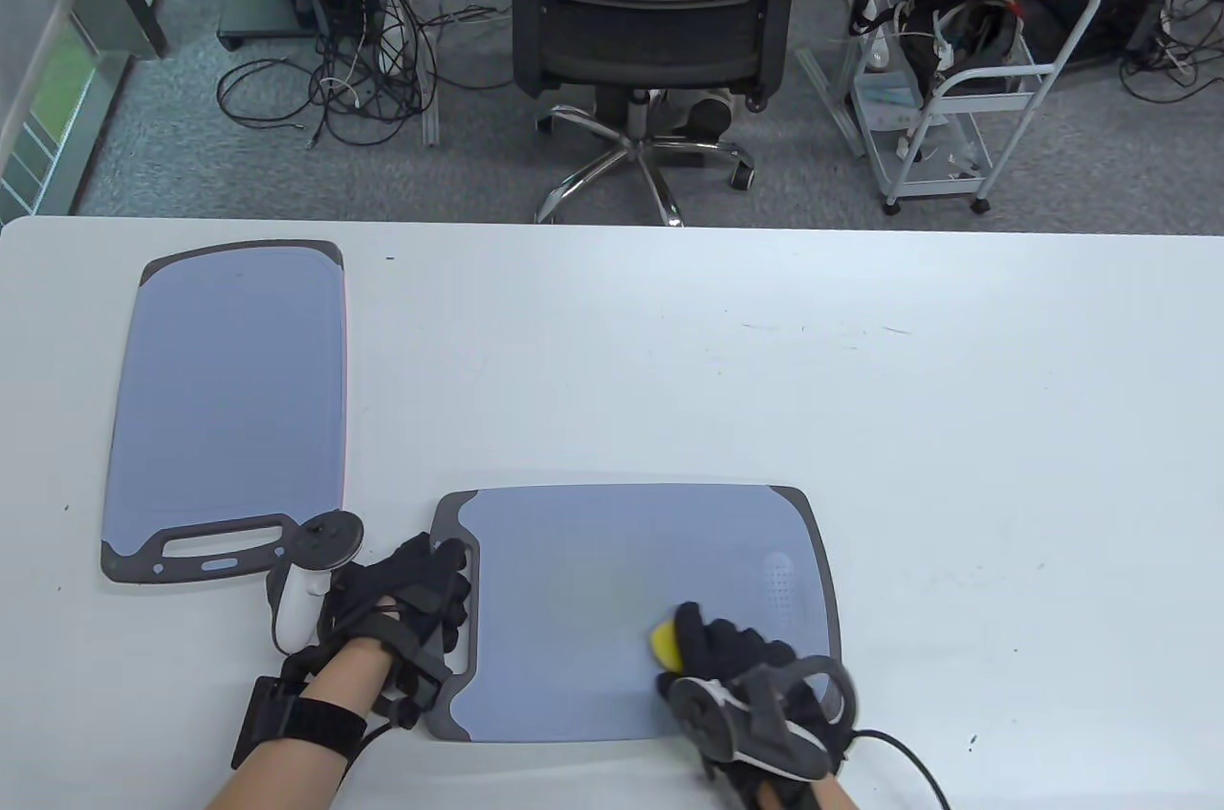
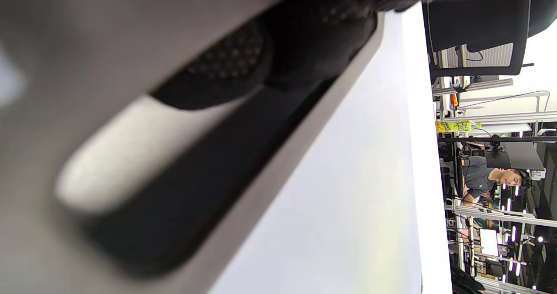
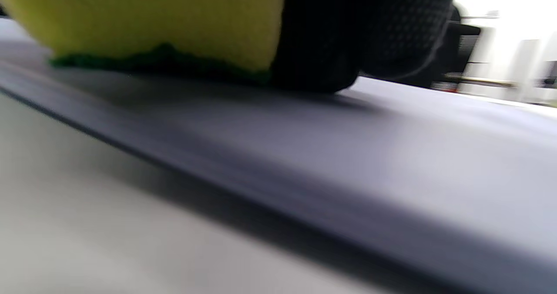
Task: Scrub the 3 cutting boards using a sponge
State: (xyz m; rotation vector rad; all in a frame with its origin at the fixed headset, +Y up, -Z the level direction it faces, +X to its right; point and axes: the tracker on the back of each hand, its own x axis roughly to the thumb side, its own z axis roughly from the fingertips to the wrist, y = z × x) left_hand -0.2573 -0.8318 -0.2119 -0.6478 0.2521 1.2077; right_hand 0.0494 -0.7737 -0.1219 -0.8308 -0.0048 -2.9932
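Sponge point(image 1: 664, 644), yellow on top with a green scrubby underside, sits under my right hand point(image 1: 741, 667) on the near blue-grey plastic cutting board with the dark grey rim point(image 1: 574, 600). My fingers curl over the sponge and press it down on the board, near the board's front right part. In the right wrist view the green side lies flat on the board and my black glove fingertip point(image 3: 330, 55) touches the board just beside it.

My left hand point(image 1: 406, 604) holds the handle end of this same board, on its left side. My fingers wrap around the dark handle bar by the slot. The left wrist view shows the slot up close, blurry, with a gloved finger point(image 2: 226, 68) poking in.

Another blue-grey cutting board point(image 1: 234, 399) lies on the white table point(image 1: 861, 389), far to the left, with its handle pointing toward me. It is apart from the board I am holding. I can only see two boards.
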